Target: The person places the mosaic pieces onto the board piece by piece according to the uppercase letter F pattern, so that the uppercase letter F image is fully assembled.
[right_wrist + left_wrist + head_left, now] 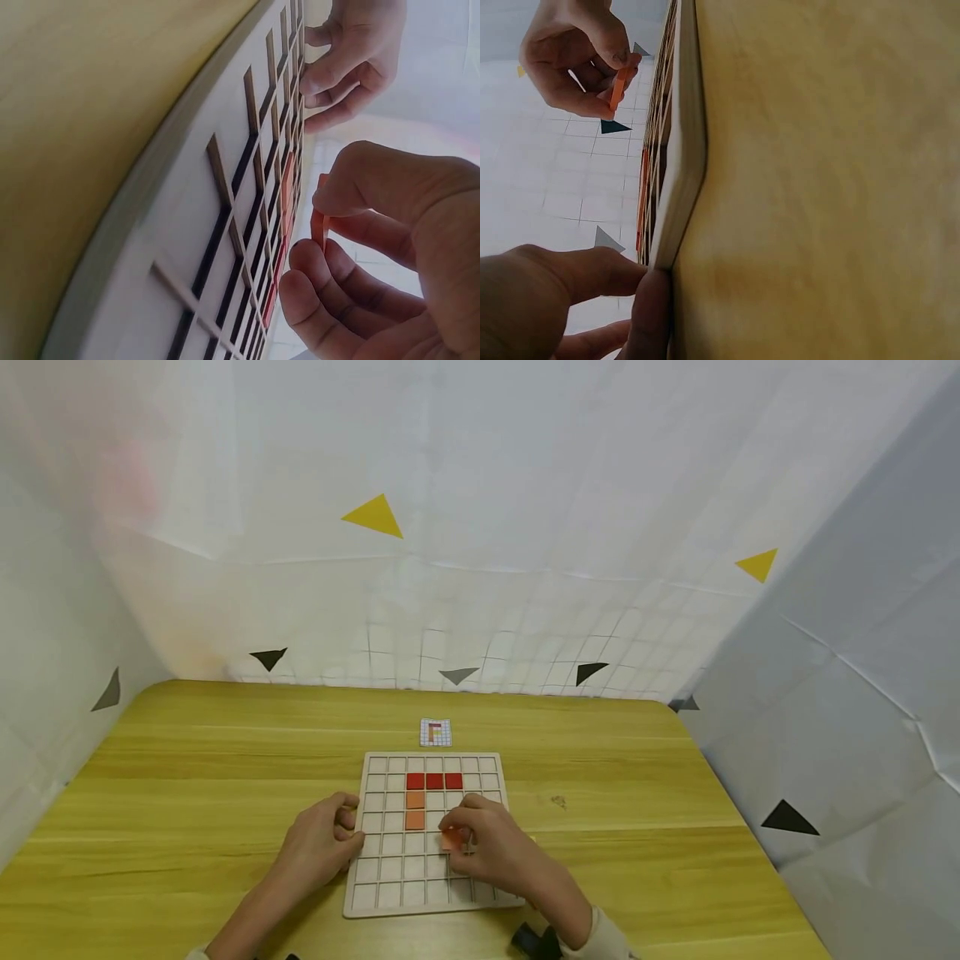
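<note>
A pale wooden grid board lies on the table. Three red tiles form a row in its upper part, and two orange tiles run down below the leftmost one. Between thumb and fingertips, my right hand pinches another orange tile, held tilted over the board's right half. The left wrist view has this tile edge-on, raised off the grid. My left hand grips the board's left edge, fingers bent and thumb at the rim; its fingertips are partly hidden in the head view.
A small pattern card with a red and orange figure lies just behind the board. Black gear sits by the right sleeve at the front. White sheets with coloured triangles enclose the wooden table at back and sides.
</note>
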`<move>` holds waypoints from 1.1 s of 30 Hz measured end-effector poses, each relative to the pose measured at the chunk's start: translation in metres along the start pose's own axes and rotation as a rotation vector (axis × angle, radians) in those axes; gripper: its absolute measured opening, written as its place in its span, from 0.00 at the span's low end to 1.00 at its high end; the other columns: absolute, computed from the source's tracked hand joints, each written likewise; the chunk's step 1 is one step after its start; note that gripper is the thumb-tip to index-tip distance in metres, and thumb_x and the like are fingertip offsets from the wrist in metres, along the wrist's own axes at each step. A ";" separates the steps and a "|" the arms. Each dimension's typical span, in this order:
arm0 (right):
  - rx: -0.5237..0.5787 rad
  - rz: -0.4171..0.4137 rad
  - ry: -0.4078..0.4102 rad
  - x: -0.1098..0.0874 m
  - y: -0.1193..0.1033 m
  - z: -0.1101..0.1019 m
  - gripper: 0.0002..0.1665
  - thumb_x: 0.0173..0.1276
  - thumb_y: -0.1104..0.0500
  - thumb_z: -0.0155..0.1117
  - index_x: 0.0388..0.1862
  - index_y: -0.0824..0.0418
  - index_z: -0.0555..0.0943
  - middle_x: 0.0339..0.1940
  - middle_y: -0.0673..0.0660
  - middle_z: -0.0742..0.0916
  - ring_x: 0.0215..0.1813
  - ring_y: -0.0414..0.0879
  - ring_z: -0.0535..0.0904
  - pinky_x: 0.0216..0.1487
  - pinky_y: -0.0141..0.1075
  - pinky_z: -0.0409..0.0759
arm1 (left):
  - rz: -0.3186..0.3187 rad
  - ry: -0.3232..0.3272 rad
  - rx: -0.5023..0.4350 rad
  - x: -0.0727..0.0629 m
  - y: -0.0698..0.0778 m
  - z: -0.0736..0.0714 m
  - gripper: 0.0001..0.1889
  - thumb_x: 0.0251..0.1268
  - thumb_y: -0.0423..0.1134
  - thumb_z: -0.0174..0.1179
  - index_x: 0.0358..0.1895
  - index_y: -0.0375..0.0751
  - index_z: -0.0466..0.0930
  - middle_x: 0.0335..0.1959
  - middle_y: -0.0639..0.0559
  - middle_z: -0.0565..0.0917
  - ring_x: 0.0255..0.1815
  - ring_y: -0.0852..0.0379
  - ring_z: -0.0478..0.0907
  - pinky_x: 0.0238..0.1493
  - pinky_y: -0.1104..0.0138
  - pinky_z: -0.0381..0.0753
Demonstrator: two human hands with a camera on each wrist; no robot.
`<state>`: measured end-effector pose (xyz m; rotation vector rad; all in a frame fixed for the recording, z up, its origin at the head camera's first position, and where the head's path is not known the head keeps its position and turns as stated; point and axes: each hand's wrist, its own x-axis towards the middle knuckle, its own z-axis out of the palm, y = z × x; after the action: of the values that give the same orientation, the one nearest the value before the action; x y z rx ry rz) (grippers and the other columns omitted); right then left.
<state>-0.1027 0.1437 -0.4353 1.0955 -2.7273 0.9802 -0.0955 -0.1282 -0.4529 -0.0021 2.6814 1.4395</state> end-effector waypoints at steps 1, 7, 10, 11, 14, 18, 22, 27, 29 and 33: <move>0.003 0.000 -0.002 0.001 0.000 0.001 0.10 0.57 0.66 0.71 0.39 0.58 0.86 0.32 0.47 0.78 0.32 0.41 0.75 0.32 0.24 0.74 | -0.001 0.000 0.000 0.000 0.000 0.000 0.23 0.52 0.26 0.68 0.54 0.29 0.78 0.33 0.49 0.78 0.29 0.59 0.79 0.22 0.68 0.79; 0.007 0.022 -0.015 0.005 -0.002 0.008 0.10 0.57 0.66 0.71 0.39 0.59 0.87 0.30 0.48 0.78 0.32 0.41 0.73 0.31 0.25 0.72 | 0.000 -0.003 -0.006 0.001 -0.001 0.001 0.23 0.52 0.26 0.68 0.55 0.29 0.78 0.33 0.49 0.78 0.29 0.59 0.79 0.21 0.68 0.80; 0.009 0.034 -0.023 0.008 -0.004 0.009 0.11 0.55 0.67 0.71 0.39 0.60 0.87 0.30 0.48 0.78 0.33 0.42 0.73 0.32 0.25 0.72 | 0.000 0.000 -0.004 0.001 -0.001 0.000 0.23 0.52 0.26 0.68 0.54 0.30 0.78 0.33 0.49 0.78 0.29 0.59 0.79 0.22 0.68 0.80; 0.009 0.037 -0.028 0.008 -0.005 0.010 0.12 0.55 0.67 0.71 0.40 0.59 0.87 0.31 0.48 0.78 0.33 0.42 0.73 0.32 0.25 0.72 | 0.001 0.000 -0.003 0.001 -0.001 0.000 0.23 0.52 0.26 0.68 0.54 0.30 0.78 0.33 0.49 0.78 0.29 0.59 0.79 0.22 0.68 0.80; 0.010 0.037 -0.042 0.010 -0.009 0.012 0.14 0.53 0.67 0.71 0.40 0.58 0.87 0.31 0.46 0.78 0.34 0.39 0.73 0.33 0.24 0.73 | 0.001 0.000 0.000 0.001 -0.001 0.000 0.23 0.52 0.26 0.68 0.54 0.30 0.78 0.33 0.49 0.78 0.30 0.59 0.79 0.23 0.68 0.79; 0.003 0.024 -0.049 0.013 -0.012 0.016 0.14 0.53 0.67 0.71 0.40 0.57 0.86 0.32 0.45 0.79 0.34 0.37 0.72 0.33 0.23 0.72 | -0.001 -0.002 -0.001 0.000 -0.001 0.000 0.23 0.52 0.26 0.68 0.54 0.30 0.78 0.34 0.49 0.78 0.30 0.59 0.79 0.23 0.68 0.79; -0.005 0.013 -0.048 0.015 -0.015 0.019 0.15 0.53 0.67 0.72 0.41 0.58 0.86 0.33 0.46 0.79 0.34 0.35 0.71 0.32 0.23 0.71 | -0.001 -0.001 0.001 0.000 -0.001 0.000 0.23 0.52 0.27 0.68 0.55 0.29 0.78 0.33 0.49 0.78 0.29 0.59 0.79 0.23 0.68 0.79; -0.007 0.010 -0.059 0.019 -0.017 0.022 0.15 0.54 0.67 0.72 0.43 0.58 0.86 0.34 0.46 0.79 0.33 0.36 0.71 0.32 0.22 0.70 | -0.003 0.001 -0.006 0.001 0.000 0.000 0.23 0.52 0.26 0.68 0.55 0.30 0.78 0.33 0.49 0.78 0.29 0.59 0.79 0.23 0.68 0.80; -0.013 0.005 -0.059 0.021 -0.017 0.023 0.15 0.55 0.66 0.72 0.43 0.58 0.86 0.34 0.46 0.79 0.33 0.36 0.71 0.32 0.22 0.70 | 0.005 0.000 -0.009 0.000 0.000 -0.001 0.23 0.52 0.26 0.68 0.55 0.29 0.78 0.33 0.49 0.78 0.29 0.59 0.80 0.22 0.67 0.80; -0.016 -0.012 -0.051 0.023 -0.018 0.025 0.14 0.55 0.66 0.72 0.42 0.58 0.86 0.33 0.47 0.79 0.32 0.36 0.71 0.31 0.21 0.70 | 0.005 0.000 -0.018 0.000 -0.001 -0.001 0.23 0.52 0.26 0.68 0.55 0.28 0.77 0.33 0.48 0.78 0.29 0.58 0.80 0.22 0.67 0.80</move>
<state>-0.1042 0.1051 -0.4396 1.1480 -2.7600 0.9404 -0.0952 -0.1295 -0.4530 0.0030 2.6699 1.4649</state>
